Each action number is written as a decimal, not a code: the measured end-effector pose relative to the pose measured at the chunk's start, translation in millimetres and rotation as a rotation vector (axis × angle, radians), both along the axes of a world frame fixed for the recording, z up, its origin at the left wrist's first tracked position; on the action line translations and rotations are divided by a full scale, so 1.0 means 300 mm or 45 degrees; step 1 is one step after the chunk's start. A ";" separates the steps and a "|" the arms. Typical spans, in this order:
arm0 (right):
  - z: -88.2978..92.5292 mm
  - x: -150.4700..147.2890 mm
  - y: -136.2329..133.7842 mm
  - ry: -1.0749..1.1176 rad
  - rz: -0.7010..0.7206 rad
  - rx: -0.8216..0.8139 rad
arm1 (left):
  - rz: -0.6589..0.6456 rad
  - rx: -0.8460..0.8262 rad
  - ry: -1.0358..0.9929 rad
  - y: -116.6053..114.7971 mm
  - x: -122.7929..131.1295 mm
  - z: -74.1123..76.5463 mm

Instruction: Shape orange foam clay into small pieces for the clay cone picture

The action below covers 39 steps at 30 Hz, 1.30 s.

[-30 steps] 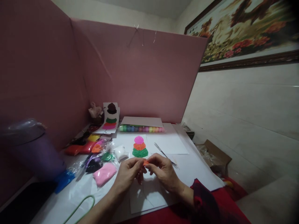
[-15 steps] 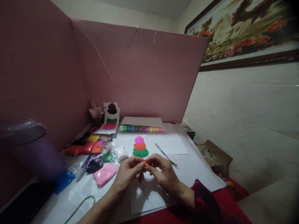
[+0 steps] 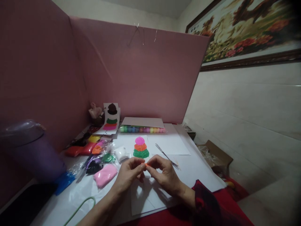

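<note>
Orange piece (image 3: 147, 164): one, small, pinched between the fingertips of two hands, just in front of the tiered figure (image 3: 140, 147) (pink over orange over green), from which all places below were taken.

Pink partition (image 3: 141, 75): one, upright, behind the figure, with a further face running along its left.

Framed picture (image 3: 249, 34): one, dark-edged, on the wall, high and to the right of the figure.

Counter (image 3: 197, 175): one, white-topped; it extended beneath the figure and to all sides of it.

Purple vessel (image 3: 37, 157): one, cylindrical, blurred, well to the left of the figure.

Cardboard box (image 3: 222, 153): one, opened, well to the right of the figure.

White sheets (image 3: 145, 204): in front of the figure, below the hands.

Left hand (image 3: 129, 172): in front of the figure, toward its left; thumb and fingers closed upon the orange piece.

Right hand (image 3: 166, 172): in front of the figure, toward its right; thumb and forefinger closed upon the same piece.

Bagged row of coloured cylinders (image 3: 142, 129): one, behind the figure.

Pink packet (image 3: 105, 175): one, to the left of the figure and in front of it.

White packet (image 3: 121, 153): one, just left of the figure.

Tweezers (image 3: 166, 155): one pair, metallic, lying aslant to the right of the figure.

Pale sticks (image 3: 178, 164): slender, number unclear, beside the tweezers' end, right of the figure.
</note>
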State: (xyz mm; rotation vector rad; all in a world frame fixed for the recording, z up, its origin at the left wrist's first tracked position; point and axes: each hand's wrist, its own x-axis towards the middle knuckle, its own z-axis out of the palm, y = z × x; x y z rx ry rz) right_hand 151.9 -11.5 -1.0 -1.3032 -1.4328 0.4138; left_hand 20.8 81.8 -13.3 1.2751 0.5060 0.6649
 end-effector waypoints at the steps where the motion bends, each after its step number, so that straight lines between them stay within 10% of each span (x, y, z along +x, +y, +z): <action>1: -0.003 0.000 0.005 0.070 0.008 -0.011 | -0.002 0.009 0.008 -0.002 -0.001 0.004; 13: -0.027 0.012 0.039 0.590 0.040 -0.060 | 0.025 0.038 -0.037 -0.017 -0.008 0.035; 30: -0.016 0.003 -0.002 -0.240 -0.010 0.132 | -0.063 0.048 0.033 -0.007 -0.003 0.016; 39: -0.008 0.008 -0.004 -0.138 0.013 0.086 | -0.120 -0.022 0.009 -0.025 -0.007 0.037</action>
